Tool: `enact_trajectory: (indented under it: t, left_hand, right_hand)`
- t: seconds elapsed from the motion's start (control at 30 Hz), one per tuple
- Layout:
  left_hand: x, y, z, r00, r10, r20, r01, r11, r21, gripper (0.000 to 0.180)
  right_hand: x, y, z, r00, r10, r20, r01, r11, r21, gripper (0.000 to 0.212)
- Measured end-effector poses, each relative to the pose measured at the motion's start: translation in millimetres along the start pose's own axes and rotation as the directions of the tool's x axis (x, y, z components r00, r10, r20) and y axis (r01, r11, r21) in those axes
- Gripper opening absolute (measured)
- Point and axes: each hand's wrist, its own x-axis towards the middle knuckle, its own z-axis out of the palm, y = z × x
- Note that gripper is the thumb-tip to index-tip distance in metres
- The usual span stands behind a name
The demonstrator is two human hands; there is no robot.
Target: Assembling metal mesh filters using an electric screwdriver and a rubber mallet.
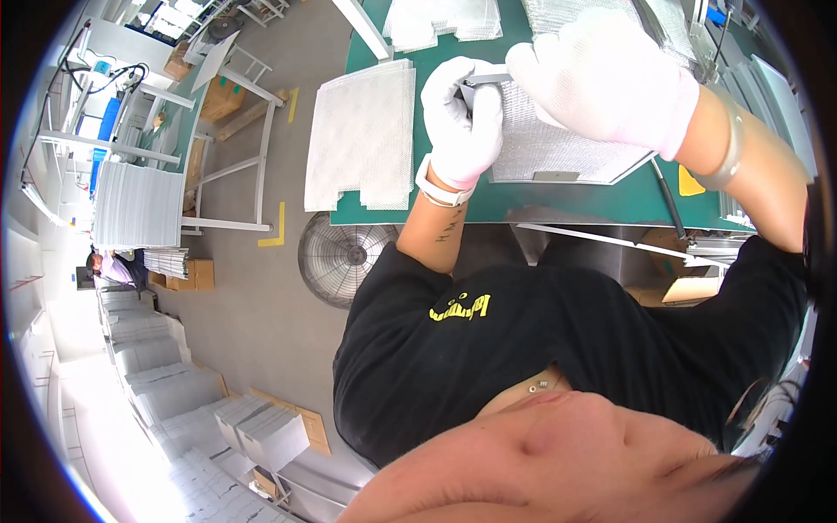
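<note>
**While the hands work one filter, a stack of mesh lies beside it**

Where the floor shows at the far left, piles of grey panels (139, 205) stand in rows, which suggests a good share of such pieces has been through someone's hands, though from here it is not clear whether they are finished. Nearer in, a round fan (340, 257) sits low, partly under the table (410, 209), whose top is green.

On the table's left part lies a stack of bare mesh sheets (362, 135), cut with notched corners and carrying no frame; by the look of it these are untouched. More mesh (445, 22) lies at the far edge.

Just right of the stack is the left hand (462, 122), in a white glove with a watch at the wrist. It is closed, its fingers pinched on the end of a short grey strip (488, 78). The strip runs rightward along the filter's far edge and into the right hand (610, 78), also gloved and curled shut over that end, so the two hands are close together with the strip between them.

The filter (558, 148), a mesh panel with a metal frame, lies flat on the table under both hands, touching the left stack's side of the table but apart from the stack itself. Its near edge and side edges look framed; the far edge, where the hands are, seems to be the part in work, so this piece is likely close to done and the bare stack is what is left.

Right of the filter lie a dark rod (667, 196) and a yellow scrap (689, 183).
</note>
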Motion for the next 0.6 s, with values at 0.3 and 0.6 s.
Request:
enact_trajectory:
  t: [0.3,0.6]
  left_hand:
    - [-10,-9,-3,0.985,0.073,-0.158,-0.077,0.997,-0.016,0.034]
    - [-1,0,-12,0.988,0.097,0.123,-0.092,0.995,-0.042,0.031]
  right_hand:
    - [29,4,-15,0.997,-0.081,0.021,0.068,0.932,0.355,0.020]
    - [0,0,9,0.995,0.054,-0.080,-0.009,0.875,0.484,0.016]
